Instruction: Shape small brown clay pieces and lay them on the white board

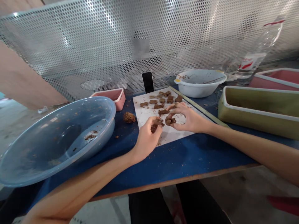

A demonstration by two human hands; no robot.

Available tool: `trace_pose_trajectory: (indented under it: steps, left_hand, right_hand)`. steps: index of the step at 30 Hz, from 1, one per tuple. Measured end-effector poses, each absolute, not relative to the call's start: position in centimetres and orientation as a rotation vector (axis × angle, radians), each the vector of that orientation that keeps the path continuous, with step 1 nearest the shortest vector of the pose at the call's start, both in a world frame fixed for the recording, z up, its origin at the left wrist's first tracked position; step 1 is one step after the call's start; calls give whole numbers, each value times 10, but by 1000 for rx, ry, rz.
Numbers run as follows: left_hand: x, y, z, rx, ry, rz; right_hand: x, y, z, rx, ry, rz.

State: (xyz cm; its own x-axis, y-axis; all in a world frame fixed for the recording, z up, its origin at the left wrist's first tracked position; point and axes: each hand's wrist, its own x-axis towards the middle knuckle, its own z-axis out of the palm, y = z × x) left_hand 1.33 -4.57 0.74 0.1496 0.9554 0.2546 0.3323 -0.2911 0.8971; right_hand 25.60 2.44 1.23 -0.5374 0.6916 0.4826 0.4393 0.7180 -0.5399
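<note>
Both hands meet over a white board (146,113) on the blue table (187,158). My left hand (147,138) is curled, its fingertips pinching a brown clay piece (159,123). My right hand (189,118) is bent around another lump of brown clay (170,120), thumb and fingers pressing it. Several small shaped brown clay pieces (161,101) lie in rows on the far half of the board. A loose ball of brown clay (129,117) rests on the table just left of the board.
A large blue basin (58,137) sits at the left, overhanging the table edge. A small pink tray (116,96), a black phone (148,82) leaning on the perforated metal screen, a white bowl (201,82), a green trough (259,109), a pink trough (280,77) and a plastic bottle (259,53) stand behind and right.
</note>
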Motion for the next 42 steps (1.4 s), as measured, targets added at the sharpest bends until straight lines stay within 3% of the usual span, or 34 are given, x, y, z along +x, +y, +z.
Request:
trace_pose_trajectory:
  steps: [10, 42]
  left_hand:
    - [24, -51, 22, 1101, 958, 1045]
    - [21, -45, 22, 844, 941, 1089]
  right_hand:
    - [253, 20, 8, -854, -2223, 388]
    - [250, 16, 7, -806, -2212, 417]
